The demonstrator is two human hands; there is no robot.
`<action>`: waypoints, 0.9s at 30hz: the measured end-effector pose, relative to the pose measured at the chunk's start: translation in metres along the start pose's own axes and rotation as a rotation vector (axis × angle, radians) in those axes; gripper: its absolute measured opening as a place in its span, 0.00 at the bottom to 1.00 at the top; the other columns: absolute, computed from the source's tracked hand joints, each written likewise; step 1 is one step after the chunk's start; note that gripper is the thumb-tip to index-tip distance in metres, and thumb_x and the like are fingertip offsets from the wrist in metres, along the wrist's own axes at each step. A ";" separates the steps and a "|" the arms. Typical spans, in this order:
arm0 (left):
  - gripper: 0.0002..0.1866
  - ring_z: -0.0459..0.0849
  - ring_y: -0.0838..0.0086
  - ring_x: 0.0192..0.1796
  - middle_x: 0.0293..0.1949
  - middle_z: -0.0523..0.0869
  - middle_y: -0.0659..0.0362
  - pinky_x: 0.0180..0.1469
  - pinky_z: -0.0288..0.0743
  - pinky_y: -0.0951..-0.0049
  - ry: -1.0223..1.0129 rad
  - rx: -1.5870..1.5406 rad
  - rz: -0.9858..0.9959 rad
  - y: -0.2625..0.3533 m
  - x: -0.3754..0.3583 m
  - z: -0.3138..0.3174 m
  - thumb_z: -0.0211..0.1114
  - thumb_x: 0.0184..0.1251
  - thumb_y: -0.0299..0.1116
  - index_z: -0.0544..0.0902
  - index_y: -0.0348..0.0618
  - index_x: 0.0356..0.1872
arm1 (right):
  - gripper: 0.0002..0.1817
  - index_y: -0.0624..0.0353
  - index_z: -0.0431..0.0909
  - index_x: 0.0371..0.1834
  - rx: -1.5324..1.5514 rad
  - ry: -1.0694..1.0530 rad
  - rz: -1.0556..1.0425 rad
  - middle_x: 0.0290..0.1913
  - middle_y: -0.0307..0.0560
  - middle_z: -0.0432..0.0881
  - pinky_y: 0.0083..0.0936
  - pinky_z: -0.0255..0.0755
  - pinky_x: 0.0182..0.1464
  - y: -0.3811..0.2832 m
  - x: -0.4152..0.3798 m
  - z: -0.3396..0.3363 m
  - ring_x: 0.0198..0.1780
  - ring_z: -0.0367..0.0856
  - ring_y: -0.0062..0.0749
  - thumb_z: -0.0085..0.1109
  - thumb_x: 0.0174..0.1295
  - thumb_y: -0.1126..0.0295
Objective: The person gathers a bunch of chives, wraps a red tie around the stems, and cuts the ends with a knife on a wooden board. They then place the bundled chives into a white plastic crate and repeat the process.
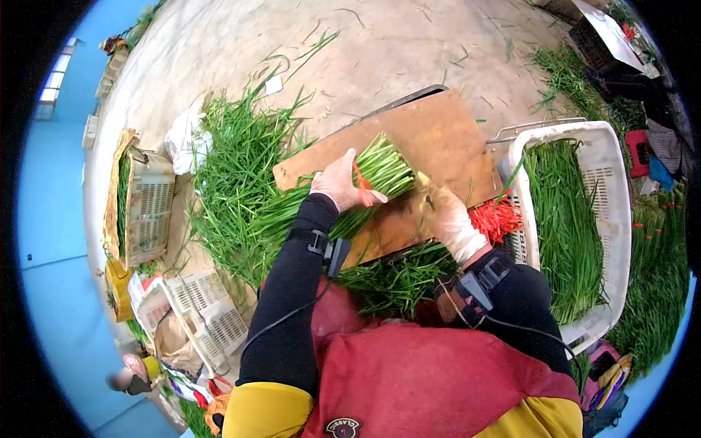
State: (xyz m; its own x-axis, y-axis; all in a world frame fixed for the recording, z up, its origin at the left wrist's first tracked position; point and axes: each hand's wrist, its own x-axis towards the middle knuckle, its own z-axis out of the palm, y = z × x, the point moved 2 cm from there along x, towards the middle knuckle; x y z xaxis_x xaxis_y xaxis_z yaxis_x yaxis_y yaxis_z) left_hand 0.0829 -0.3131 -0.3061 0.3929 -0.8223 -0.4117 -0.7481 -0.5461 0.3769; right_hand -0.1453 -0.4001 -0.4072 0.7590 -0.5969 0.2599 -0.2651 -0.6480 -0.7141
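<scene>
My left hand (pixel 342 184), in a pale glove, grips a bundle of green stalks (pixel 385 169) over a brown board (pixel 453 139). An orange-red band (pixel 360 177) shows round the bundle beside my fingers. The cut ends point right, and the long leaves trail left and down. My right hand (pixel 443 215), also gloved and soiled at the fingertips, is just right of the stalk ends, apart from them. Its fingers are bent and blurred, so whether it holds anything is unclear.
Loose greens (pixel 234 182) lie left of the board. Red ties (pixel 496 217) sit at its right edge, beside a white crate (pixel 621 219) of greens. More crates (pixel 150 212) stand at the left, and banded bundles (pixel 650 241) lie far right.
</scene>
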 end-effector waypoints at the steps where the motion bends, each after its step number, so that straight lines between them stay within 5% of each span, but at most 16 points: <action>1: 0.65 0.75 0.56 0.63 0.60 0.76 0.46 0.65 0.65 0.53 0.056 -0.007 0.020 -0.006 0.002 0.006 0.79 0.26 0.67 0.62 0.37 0.67 | 0.27 0.59 0.69 0.65 0.001 -0.004 0.001 0.38 0.57 0.79 0.34 0.72 0.44 0.000 0.004 -0.006 0.39 0.78 0.47 0.55 0.60 0.73; 5: 0.65 0.75 0.57 0.63 0.59 0.77 0.47 0.65 0.62 0.47 0.042 -0.014 0.014 0.000 -0.003 0.002 0.79 0.25 0.67 0.62 0.37 0.67 | 0.26 0.63 0.70 0.64 0.146 -0.030 0.506 0.44 0.57 0.81 0.28 0.71 0.50 -0.007 0.035 -0.051 0.45 0.79 0.41 0.57 0.61 0.73; 8: 0.66 0.73 0.58 0.65 0.60 0.76 0.48 0.66 0.62 0.47 0.016 0.011 -0.005 0.000 -0.003 0.002 0.79 0.25 0.67 0.61 0.37 0.68 | 0.26 0.53 0.71 0.65 -0.117 -0.316 0.227 0.37 0.57 0.81 0.32 0.72 0.48 -0.014 0.023 -0.033 0.41 0.80 0.46 0.54 0.60 0.74; 9: 0.66 0.73 0.58 0.65 0.60 0.76 0.48 0.66 0.62 0.47 0.015 0.007 -0.015 -0.002 -0.004 0.004 0.79 0.25 0.67 0.61 0.37 0.68 | 0.26 0.52 0.71 0.65 0.344 -0.120 0.305 0.38 0.57 0.81 0.30 0.71 0.49 0.016 0.014 -0.016 0.42 0.80 0.44 0.55 0.60 0.73; 10: 0.67 0.72 0.58 0.66 0.61 0.76 0.48 0.66 0.61 0.47 0.033 0.010 0.000 -0.005 -0.004 0.007 0.79 0.24 0.67 0.60 0.37 0.68 | 0.25 0.50 0.73 0.64 0.468 -0.049 0.350 0.41 0.59 0.81 0.31 0.71 0.48 0.011 0.020 -0.025 0.44 0.80 0.43 0.56 0.61 0.72; 13: 0.68 0.71 0.59 0.67 0.63 0.74 0.49 0.66 0.61 0.47 0.029 0.018 0.002 -0.002 -0.005 0.004 0.78 0.23 0.68 0.60 0.37 0.69 | 0.25 0.55 0.74 0.62 0.122 -0.096 0.495 0.42 0.60 0.81 0.32 0.71 0.46 0.020 0.040 -0.042 0.43 0.81 0.39 0.58 0.59 0.73; 15: 0.69 0.70 0.60 0.67 0.64 0.73 0.49 0.67 0.60 0.47 0.005 0.023 -0.014 -0.001 -0.005 0.006 0.78 0.23 0.68 0.59 0.37 0.69 | 0.19 0.69 0.75 0.55 0.089 -0.099 0.491 0.43 0.50 0.82 0.24 0.71 0.48 0.041 0.042 -0.034 0.43 0.78 0.30 0.59 0.60 0.73; 18: 0.68 0.71 0.60 0.67 0.64 0.73 0.50 0.67 0.60 0.49 0.047 0.034 -0.021 -0.006 -0.005 0.007 0.79 0.23 0.67 0.59 0.38 0.69 | 0.21 0.64 0.77 0.56 0.181 -0.240 0.280 0.31 0.51 0.82 0.30 0.72 0.38 -0.011 0.041 -0.048 0.32 0.79 0.32 0.61 0.58 0.71; 19: 0.68 0.71 0.61 0.67 0.64 0.74 0.50 0.67 0.60 0.50 0.027 0.018 -0.028 -0.005 -0.005 0.004 0.79 0.24 0.66 0.59 0.38 0.70 | 0.17 0.65 0.79 0.49 0.560 -0.256 0.717 0.28 0.44 0.81 0.27 0.72 0.34 0.012 0.033 -0.035 0.27 0.76 0.27 0.62 0.58 0.70; 20: 0.68 0.71 0.61 0.67 0.64 0.74 0.50 0.67 0.61 0.51 0.008 0.002 -0.034 -0.003 -0.006 0.002 0.79 0.24 0.65 0.59 0.38 0.70 | 0.17 0.65 0.79 0.49 0.557 -0.267 0.714 0.28 0.44 0.81 0.27 0.72 0.34 0.016 0.035 -0.040 0.27 0.76 0.27 0.62 0.58 0.70; 22: 0.61 0.74 0.60 0.64 0.60 0.77 0.50 0.64 0.64 0.52 0.047 -0.006 -0.039 -0.001 -0.009 -0.001 0.80 0.26 0.60 0.63 0.40 0.66 | 0.15 0.66 0.79 0.46 0.332 -0.351 1.080 0.29 0.42 0.82 0.26 0.72 0.32 0.027 0.032 -0.051 0.26 0.75 0.24 0.63 0.58 0.69; 26: 0.64 0.75 0.55 0.62 0.59 0.76 0.44 0.64 0.67 0.57 -0.068 -0.034 -0.006 -0.005 -0.007 0.002 0.78 0.27 0.66 0.62 0.36 0.67 | 0.15 0.65 0.80 0.44 -0.380 0.087 0.078 0.39 0.56 0.84 0.35 0.75 0.40 0.037 0.036 -0.059 0.38 0.82 0.46 0.61 0.58 0.67; 27: 0.57 0.76 0.56 0.60 0.55 0.79 0.48 0.60 0.67 0.54 -0.003 -0.030 -0.010 -0.006 -0.008 0.004 0.80 0.27 0.61 0.66 0.39 0.61 | 0.15 0.65 0.80 0.44 -0.382 0.081 0.070 0.39 0.56 0.84 0.35 0.75 0.40 0.036 0.036 -0.059 0.38 0.82 0.46 0.61 0.58 0.67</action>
State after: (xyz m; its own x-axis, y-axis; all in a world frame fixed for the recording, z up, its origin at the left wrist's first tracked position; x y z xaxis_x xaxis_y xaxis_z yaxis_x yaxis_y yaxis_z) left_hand 0.0821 -0.3030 -0.3083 0.3985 -0.8166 -0.4175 -0.7278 -0.5586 0.3978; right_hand -0.1625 -0.4730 -0.3857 0.6858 -0.6715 0.2806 -0.5281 -0.7245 -0.4429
